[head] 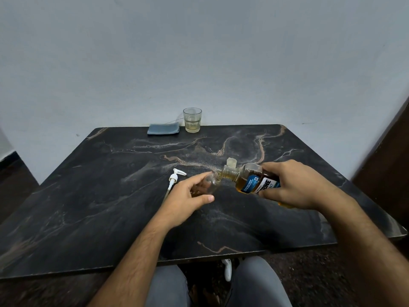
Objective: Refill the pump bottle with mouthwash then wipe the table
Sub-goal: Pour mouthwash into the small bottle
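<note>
Grip status: the left hand [188, 196] is wrapped around the clear pump bottle [208, 185], steadying it on the surface [88, 207]; the right hand [298, 185] is closed on the mouthwash bottle [250, 180], tilted with its neck at the pump bottle's mouth. Pouring is judged in progress. The pump bottle is clear glass or plastic, with a little amber liquid low inside. Its white pump head [176, 177] lies detached just beside the left hand. Remaining: finish filling, refit the pump, wipe. At the far edge, a folded grey cloth [163, 129] lies unused beside a glass [192, 119].
</note>
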`<state>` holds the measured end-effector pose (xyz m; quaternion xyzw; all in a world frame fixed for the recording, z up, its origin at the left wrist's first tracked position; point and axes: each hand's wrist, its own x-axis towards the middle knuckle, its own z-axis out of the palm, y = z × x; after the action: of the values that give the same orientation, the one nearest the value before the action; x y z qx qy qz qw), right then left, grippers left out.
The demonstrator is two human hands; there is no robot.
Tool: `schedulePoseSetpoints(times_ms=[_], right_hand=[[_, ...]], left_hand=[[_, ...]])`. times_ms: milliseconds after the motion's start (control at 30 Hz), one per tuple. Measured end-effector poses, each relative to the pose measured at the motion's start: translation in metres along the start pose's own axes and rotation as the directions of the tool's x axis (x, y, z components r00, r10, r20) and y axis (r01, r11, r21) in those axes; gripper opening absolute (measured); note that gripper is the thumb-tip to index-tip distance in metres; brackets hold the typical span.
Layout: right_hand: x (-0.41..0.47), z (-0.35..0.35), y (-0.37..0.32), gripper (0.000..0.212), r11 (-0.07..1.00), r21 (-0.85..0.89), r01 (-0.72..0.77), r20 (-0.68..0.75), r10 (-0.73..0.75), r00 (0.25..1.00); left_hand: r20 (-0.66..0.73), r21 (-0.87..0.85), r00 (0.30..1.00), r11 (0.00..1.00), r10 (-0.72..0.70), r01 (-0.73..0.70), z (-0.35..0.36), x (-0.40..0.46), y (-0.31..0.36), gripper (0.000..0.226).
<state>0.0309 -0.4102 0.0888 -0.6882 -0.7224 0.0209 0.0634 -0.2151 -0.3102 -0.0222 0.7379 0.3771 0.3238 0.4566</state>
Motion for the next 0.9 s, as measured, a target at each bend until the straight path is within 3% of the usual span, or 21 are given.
schedulePoseSetpoints(times_ms=[900], right_hand=[[0.0008, -0.0058, -0.0024, 0.023, 0.999, -0.027, 0.021, 0.030, -0.020, 0.999]], left_hand=[[0.008, 0.021, 1.000, 1.000, 0.001, -0.001, -0.0006, 0.0015, 0.0003, 0.067]])
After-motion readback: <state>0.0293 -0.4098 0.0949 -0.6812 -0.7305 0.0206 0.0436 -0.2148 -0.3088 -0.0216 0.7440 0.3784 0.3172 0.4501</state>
